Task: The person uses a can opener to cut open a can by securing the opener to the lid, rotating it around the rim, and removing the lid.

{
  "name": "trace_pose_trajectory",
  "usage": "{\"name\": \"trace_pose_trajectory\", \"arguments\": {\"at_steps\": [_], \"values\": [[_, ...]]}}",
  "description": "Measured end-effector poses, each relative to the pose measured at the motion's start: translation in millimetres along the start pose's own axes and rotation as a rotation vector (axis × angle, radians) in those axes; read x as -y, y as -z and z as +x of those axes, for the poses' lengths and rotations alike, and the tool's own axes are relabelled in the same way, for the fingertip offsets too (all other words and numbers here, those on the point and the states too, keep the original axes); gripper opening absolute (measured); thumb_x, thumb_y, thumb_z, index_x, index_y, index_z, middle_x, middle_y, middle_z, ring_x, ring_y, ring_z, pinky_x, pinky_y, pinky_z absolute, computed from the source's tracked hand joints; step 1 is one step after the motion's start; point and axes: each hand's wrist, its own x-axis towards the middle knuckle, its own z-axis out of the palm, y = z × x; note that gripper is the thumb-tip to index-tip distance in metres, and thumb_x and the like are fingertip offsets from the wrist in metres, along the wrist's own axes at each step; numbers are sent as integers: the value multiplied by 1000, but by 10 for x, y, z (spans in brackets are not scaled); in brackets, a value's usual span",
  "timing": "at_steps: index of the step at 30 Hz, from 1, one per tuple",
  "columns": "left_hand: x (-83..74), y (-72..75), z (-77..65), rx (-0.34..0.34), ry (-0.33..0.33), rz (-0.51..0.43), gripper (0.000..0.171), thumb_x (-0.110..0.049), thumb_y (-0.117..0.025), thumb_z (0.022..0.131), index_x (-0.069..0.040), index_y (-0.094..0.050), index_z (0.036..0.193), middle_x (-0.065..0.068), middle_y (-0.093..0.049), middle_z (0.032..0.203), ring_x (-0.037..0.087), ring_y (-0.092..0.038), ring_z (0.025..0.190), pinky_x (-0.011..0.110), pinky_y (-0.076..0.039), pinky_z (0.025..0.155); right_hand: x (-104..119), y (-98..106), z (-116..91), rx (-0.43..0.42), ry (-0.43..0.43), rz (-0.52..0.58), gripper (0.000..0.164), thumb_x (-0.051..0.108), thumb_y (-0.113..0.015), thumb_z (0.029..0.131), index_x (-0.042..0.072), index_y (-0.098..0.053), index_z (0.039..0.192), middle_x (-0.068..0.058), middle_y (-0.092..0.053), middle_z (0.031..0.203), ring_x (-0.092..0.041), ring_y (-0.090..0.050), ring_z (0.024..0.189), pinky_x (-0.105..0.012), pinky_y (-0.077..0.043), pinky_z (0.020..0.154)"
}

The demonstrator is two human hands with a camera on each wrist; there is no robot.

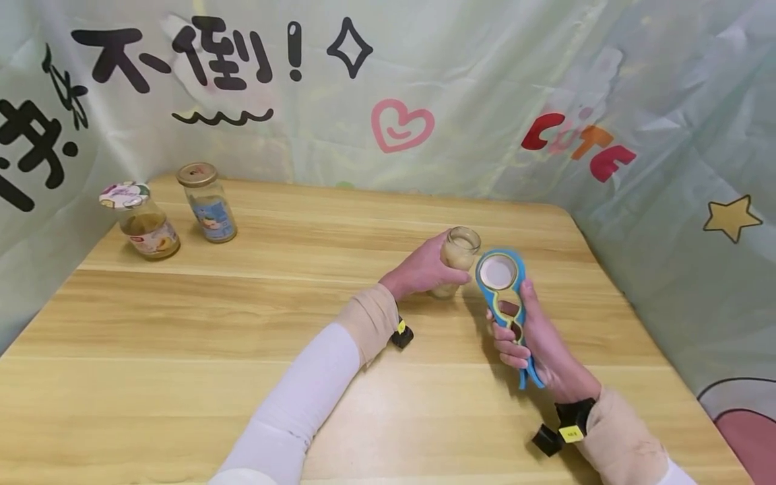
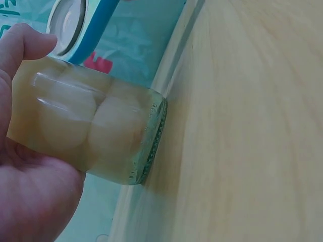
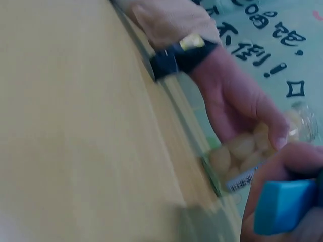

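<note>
Right of centre, the left hand [image 1: 424, 269] curls round a lidless clear glass jar [image 1: 459, 254] of pale round pieces [image 2: 118, 121], seemingly to steady it, while the right hand [image 1: 536, 340] grips a blue-and-yellow plastic opener [image 1: 496, 296], apparently to hold a white-lined round lid [image 1: 498, 272]

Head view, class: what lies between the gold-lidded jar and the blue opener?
In the head view, a bare stretch of tabletop, then the left grip holding the open jar.

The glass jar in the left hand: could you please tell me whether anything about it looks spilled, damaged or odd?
I see no spill or damage. The jar in the left hand has no lid on, but a lid sits in the blue opener that the right hand holds.
</note>
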Motion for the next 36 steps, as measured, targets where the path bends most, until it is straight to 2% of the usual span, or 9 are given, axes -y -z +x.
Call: {"name": "trace_pose_trajectory", "arguments": {"at_steps": [8,13,22,28,36], "values": [[12,36,-3,9,-18,39,62,-16,-79,75,-18,-48,128,2,-62,99,14,-59,88,26,-48,84,-209,-167,-174,78,-51,87,74,71,-18,92,2,-39,108,2,-35,66,-9,-27,44,-19,-42,39],[14,40,2,8,-9,53,64,-17,-78,75,-17,-47,130,2,-62,100,14,-58,87,25,-48,84,-311,-223,-231,31,-122,114,75,74,-23,90,5,-46,107,3,-35,66,-5,-33,42,-18,-40,39],[-2,40,6,10,-12,70,68,-20,-79,75,-17,-45,133,2,-61,100,14,-58,85,25,-48,81,-443,-330,-249,25,-207,142,75,77,-26,87,7,-50,104,5,-34,66,-4,-35,42,-18,-37,38],[8,38,11,5,-10,78,66,-20,-78,75,-16,-45,133,2,-61,100,14,-57,86,25,-48,82,-478,-404,-207,-19,-243,185,78,78,-30,85,5,-51,103,5,-34,67,-4,-34,44,-17,-35,38],[-1,27,10,-6,-1,73,65,-17,-79,75,-17,-47,132,1,-61,100,14,-58,86,26,-48,80,-513,-456,-165,40,-234,175,79,77,-26,87,4,-52,103,6,-38,64,-5,-38,45,-17,-42,41]]}}
